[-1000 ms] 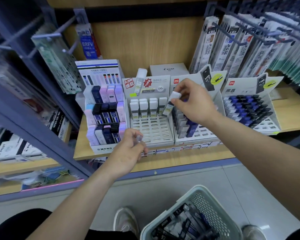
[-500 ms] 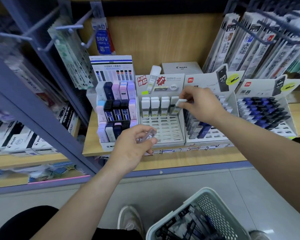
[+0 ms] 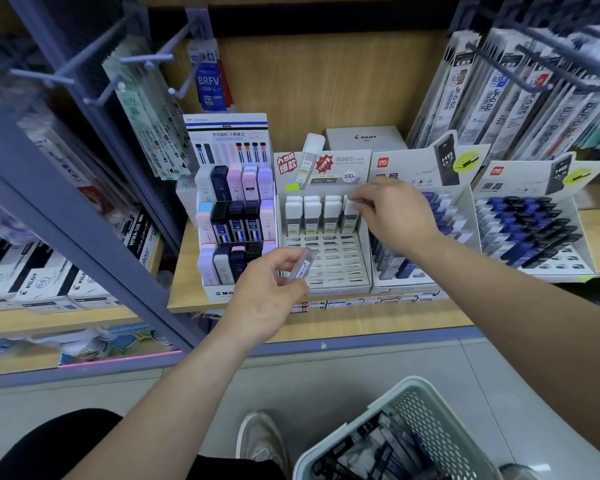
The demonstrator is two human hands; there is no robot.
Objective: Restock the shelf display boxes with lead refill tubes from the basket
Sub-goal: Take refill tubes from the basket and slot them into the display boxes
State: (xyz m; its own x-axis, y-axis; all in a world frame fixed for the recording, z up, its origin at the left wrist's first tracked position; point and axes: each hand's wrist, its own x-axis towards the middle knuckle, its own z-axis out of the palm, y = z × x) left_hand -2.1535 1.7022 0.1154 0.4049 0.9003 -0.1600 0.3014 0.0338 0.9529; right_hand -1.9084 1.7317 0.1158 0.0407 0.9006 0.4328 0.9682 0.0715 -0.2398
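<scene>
Basket (image 3: 406,384) w/ spare refill tubes (image 3: 378,445) was seen nearest, bottom R. A clear tube (image 3: 303,268) was pinched by the left hand (image 3: 271,296), over the shelf (image 3: 361,320) front. Farther back, a white-capped tube (image 3: 350,211) was gripped by the right hand (image 3: 395,213) at the back row, R-most column, of the middle display box (image 3: 329,261).

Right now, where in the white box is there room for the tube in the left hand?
The clear tube in the left hand can go in the bare slots at the front of the white box, below the white-capped tubes and beside the MONO box. The back rows are crowded; the right hand pinches a white-capped tube there.
</scene>
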